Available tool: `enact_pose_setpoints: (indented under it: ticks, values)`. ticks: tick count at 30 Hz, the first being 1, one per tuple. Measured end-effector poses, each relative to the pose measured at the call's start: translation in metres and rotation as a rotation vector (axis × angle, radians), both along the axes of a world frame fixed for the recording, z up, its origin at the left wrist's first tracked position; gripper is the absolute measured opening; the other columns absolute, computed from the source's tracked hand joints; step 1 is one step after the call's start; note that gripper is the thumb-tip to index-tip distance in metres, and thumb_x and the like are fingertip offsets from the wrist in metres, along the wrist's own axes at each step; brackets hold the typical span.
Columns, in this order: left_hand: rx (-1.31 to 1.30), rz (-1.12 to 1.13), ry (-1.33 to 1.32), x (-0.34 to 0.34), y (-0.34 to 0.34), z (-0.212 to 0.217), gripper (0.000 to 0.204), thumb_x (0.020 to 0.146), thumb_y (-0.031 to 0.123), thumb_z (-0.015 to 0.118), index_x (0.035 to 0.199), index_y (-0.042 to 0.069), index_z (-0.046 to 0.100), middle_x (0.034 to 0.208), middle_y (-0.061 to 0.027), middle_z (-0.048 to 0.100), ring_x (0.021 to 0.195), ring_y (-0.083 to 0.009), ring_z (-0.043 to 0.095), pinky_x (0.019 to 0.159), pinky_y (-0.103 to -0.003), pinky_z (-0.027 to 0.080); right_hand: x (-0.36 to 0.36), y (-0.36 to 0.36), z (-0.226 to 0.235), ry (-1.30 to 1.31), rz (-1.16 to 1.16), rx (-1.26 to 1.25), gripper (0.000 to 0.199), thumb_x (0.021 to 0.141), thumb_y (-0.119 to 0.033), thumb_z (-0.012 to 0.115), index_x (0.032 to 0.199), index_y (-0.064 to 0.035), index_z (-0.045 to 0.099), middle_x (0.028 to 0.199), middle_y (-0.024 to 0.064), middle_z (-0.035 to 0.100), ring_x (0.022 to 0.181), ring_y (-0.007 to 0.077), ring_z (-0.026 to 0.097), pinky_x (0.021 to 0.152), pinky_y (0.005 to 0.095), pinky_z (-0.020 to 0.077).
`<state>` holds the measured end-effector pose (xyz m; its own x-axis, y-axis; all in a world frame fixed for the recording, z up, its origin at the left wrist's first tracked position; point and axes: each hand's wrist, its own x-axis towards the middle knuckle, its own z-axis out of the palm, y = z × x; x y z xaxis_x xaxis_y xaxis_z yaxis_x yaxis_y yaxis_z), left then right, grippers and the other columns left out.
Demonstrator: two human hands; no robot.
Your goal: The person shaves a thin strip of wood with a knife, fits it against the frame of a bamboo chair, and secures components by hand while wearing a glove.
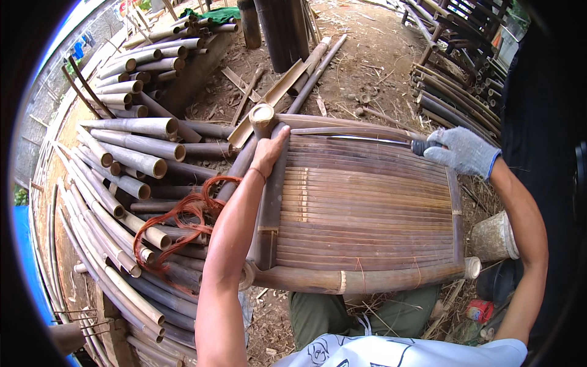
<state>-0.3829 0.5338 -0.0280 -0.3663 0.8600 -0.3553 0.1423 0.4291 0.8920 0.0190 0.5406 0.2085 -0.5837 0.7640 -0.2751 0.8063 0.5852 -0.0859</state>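
A bamboo panel [367, 208], built of many thin slats set in a frame of thicker poles, lies across my lap. My bare left hand [272, 151] is closed round the frame's left side pole, just below its cut top end [263, 114]. My right hand [463, 151], in a grey knit glove, grips the dark handle of a long knife [419, 147] at the panel's far right corner. The thin, shiny blade points left along the far rail [342, 121], close against it. Whether its edge cuts into the bamboo I cannot tell.
Stacked bamboo poles [140, 177] fill the left side, with a tangle of orange-red twine [183, 223] on them. A split bamboo piece [275, 95] lies beyond the panel. More poles [455, 101] are piled at the far right. A dirty white bucket [494, 238] stands near my right arm.
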Motion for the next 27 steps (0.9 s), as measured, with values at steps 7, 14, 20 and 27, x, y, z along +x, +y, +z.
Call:
enact_pose_setpoints:
  ticks: [7, 14, 20, 27]
  values:
    - [-0.024, -0.052, 0.111, -0.009, 0.017, -0.01, 0.086, 0.081, 0.062, 0.075, 0.111, -0.018, 0.068, 0.106, -0.0232, 0.073, 0.095, -0.0275, 0.071, 0.083, -0.035, 0.054, -0.022, 0.008, 0.025, -0.124, 0.044, 0.044, 0.046, 0.098, -0.045, 0.056, 0.1, -0.0012, 0.07, 0.092, 0.0242, 0.067, 0.089, 0.0408, 0.066, 0.081, 0.0488, 0.0497]
    - [-0.051, -0.03, 0.049, -0.01, 0.018, -0.008, 0.083, 0.08, 0.057, 0.078, 0.114, -0.017, 0.067, 0.109, -0.0213, 0.073, 0.097, -0.0265, 0.071, 0.084, -0.035, 0.053, -0.035, 0.012, 0.021, -0.211, 0.066, 0.07, 0.046, 0.099, -0.046, 0.055, 0.101, -0.0017, 0.07, 0.093, 0.0226, 0.069, 0.091, 0.0394, 0.067, 0.083, 0.0472, 0.0513]
    - [-0.039, -0.026, 0.054, -0.007, 0.021, -0.004, 0.081, 0.079, 0.055, 0.078, 0.115, -0.017, 0.067, 0.11, -0.022, 0.073, 0.1, -0.0254, 0.071, 0.087, -0.034, 0.053, -0.057, 0.05, 0.012, -0.214, 0.055, -0.087, 0.045, 0.097, -0.046, 0.056, 0.103, -0.0037, 0.071, 0.092, 0.0226, 0.068, 0.083, 0.0396, 0.066, 0.078, 0.0472, 0.0511]
    - [-0.032, -0.015, 0.025, -0.025, 0.034, -0.031, 0.075, 0.082, 0.054, 0.075, 0.114, -0.014, 0.069, 0.107, -0.0186, 0.074, 0.092, -0.0226, 0.071, 0.083, -0.033, 0.053, -0.076, 0.004, -0.007, -0.337, 0.056, 0.236, 0.052, 0.1, -0.051, 0.052, 0.104, -0.0015, 0.067, 0.085, 0.0231, 0.071, 0.086, 0.0397, 0.071, 0.076, 0.049, 0.0567]
